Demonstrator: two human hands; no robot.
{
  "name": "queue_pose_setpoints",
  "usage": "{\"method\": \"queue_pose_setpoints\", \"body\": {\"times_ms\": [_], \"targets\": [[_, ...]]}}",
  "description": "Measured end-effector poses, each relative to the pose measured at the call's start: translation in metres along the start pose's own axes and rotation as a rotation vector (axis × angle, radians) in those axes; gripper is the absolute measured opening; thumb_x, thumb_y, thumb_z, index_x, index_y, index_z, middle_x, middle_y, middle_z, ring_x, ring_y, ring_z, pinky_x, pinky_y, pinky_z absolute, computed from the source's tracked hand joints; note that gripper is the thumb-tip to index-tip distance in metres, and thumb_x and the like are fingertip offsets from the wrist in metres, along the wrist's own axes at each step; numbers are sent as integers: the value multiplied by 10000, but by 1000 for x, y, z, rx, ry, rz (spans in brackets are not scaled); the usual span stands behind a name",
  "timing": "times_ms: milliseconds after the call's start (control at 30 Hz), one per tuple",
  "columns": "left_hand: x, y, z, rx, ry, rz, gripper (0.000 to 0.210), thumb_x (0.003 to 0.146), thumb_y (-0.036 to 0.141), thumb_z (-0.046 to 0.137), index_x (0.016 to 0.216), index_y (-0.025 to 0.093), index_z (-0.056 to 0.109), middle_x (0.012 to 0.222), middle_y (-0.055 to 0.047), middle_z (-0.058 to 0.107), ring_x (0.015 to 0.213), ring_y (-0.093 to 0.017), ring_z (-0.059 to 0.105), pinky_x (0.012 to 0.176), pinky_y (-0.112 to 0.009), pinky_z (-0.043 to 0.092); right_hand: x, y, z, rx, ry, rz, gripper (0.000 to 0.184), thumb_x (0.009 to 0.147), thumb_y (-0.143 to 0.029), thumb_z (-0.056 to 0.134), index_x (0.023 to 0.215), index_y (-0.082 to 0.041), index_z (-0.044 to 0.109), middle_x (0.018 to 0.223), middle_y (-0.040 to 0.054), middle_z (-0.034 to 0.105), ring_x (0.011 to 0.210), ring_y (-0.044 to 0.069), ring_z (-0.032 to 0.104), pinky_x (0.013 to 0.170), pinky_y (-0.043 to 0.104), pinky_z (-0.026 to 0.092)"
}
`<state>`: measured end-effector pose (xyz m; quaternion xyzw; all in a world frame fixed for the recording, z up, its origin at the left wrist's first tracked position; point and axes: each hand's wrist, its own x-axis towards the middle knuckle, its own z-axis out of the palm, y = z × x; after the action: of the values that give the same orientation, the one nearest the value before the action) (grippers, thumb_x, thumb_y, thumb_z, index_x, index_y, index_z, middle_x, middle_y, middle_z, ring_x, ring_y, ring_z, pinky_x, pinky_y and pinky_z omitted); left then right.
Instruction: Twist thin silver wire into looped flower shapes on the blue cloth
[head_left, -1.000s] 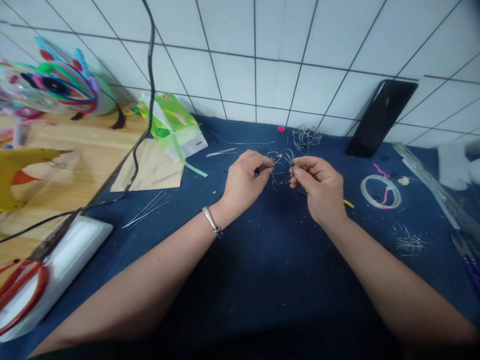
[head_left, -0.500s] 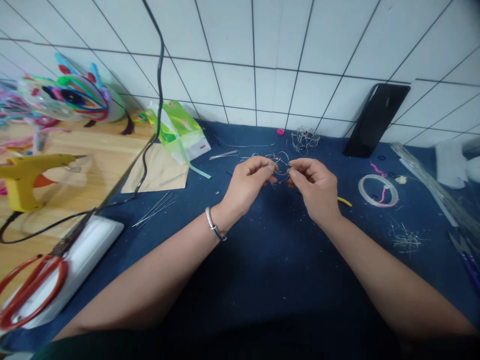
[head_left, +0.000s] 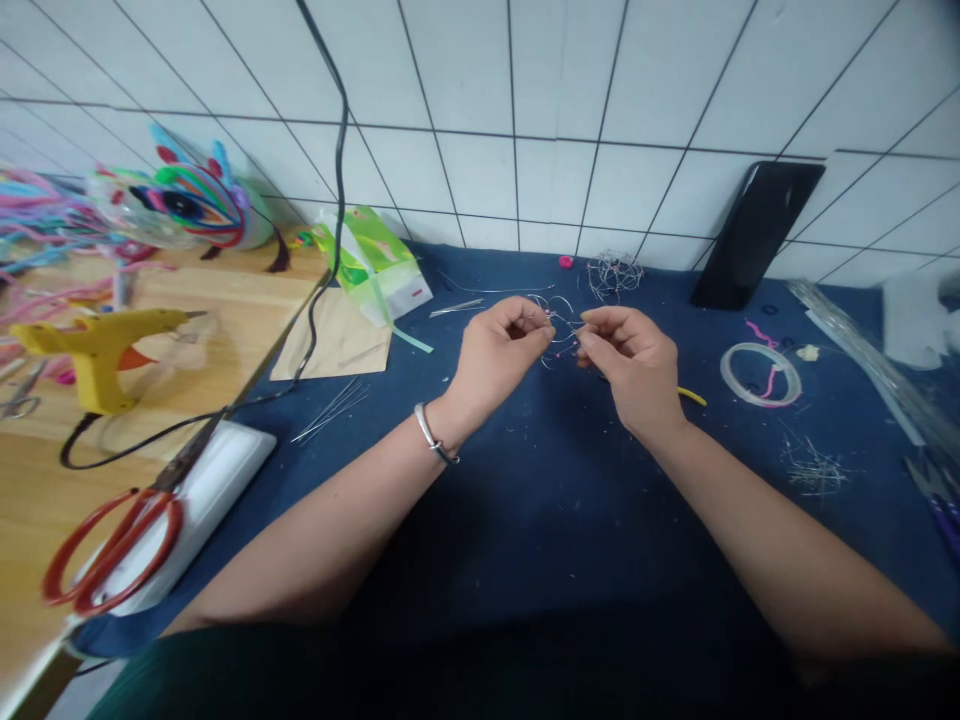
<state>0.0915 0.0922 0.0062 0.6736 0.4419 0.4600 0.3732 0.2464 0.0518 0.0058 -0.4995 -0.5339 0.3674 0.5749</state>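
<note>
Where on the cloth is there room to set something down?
The widest patch of cloth, lightly specked, lies between the forearms, nearer the body than the wire that left hand and right hand hold. A narrower one lies between right forearm and clippings. Crowded: around the clear ring and by the mesh ball.

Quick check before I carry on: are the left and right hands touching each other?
Apart. The head view shows a narrow gap between the fingertips of the left hand and right hand, with thin wire loops visible in it.
</note>
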Motion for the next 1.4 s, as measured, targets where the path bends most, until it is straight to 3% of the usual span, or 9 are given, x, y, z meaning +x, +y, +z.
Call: {"method": "queue_pose_setpoints", "body": {"times_ms": [267, 467, 600, 900, 1100, 1167, 1400], "targets": [[3, 11, -9, 371, 202, 274, 73, 744, 131, 652, 771, 199, 653, 838, -35, 505, 888, -179, 483, 779, -336, 445, -7, -23, 4, 48, -43, -40, 201, 792, -233, 594, 990, -231, 624, 867, 0, 628, 684, 114, 585, 671, 307, 547], [4, 17, -14, 396, 122, 310, 95, 762, 120, 608, 745, 200, 655, 795, -23, 521, 837, -166, 499, 753, -320, 442, -8, -28, 1, 84, -53, -64, 222, 777, -202, 574, 996, -220, 611, 897, 5, 621, 700, 113, 591, 634, 295, 537], [5, 16, -15, 398, 201, 320, 93, 764, 149, 608, 759, 210, 678, 793, -26, 533, 857, -170, 496, 774, -319, 433, -8, -32, -1, 69, -50, -57, 243, 769, -214, 575, 1010, -225, 601, 917, 8, 618, 748, 122, 601, 663, 298, 540], [2, 20, -18, 266, 23, 156, 95, 753, 164, 546, 670, 172, 592, 676, 4, 594, 638, -106, 504, 609, -257, 396, -8, -34, -4, 98, -71, -34, 230, 782, -232, 578, 1010, -224, 598, 928, 21, 617, 771, 128, 604, 649, 296, 536], [2, 16, -14, -43, -124, -74, 13, 733, 164, 547, 720, 164, 544, 701, -21, 638, 611, -100, 579, 593, -248, 439, -4, -31, -8, 51, -48, -31, 218, 792, -252, 585, 1009, -251, 601, 945, 26, 620, 793, 150, 610, 624, 299, 535], [1, 17, -12, -142, -133, -137, 74, 732, 166, 564, 790, 176, 520, 692, -16, 643, 588, -98, 592, 581, -246, 448, -2, -30, -9, 41, -40, -24, 218, 793, -253, 582, 1011, -256, 599, 956, 27, 620, 797, 155, 611, 628, 305, 538], [0, 22, -14, -207, -237, -65, 124, 767, 179, 543, 878, 182, 598, 773, -27, 663, 667, -98, 598, 541, -223, 415, 4, -23, -17, 146, -38, 32, 216, 782, -261, 603, 998, -256, 593, 960, 24, 626, 791, 154, 620, 635, 312, 537]]}}
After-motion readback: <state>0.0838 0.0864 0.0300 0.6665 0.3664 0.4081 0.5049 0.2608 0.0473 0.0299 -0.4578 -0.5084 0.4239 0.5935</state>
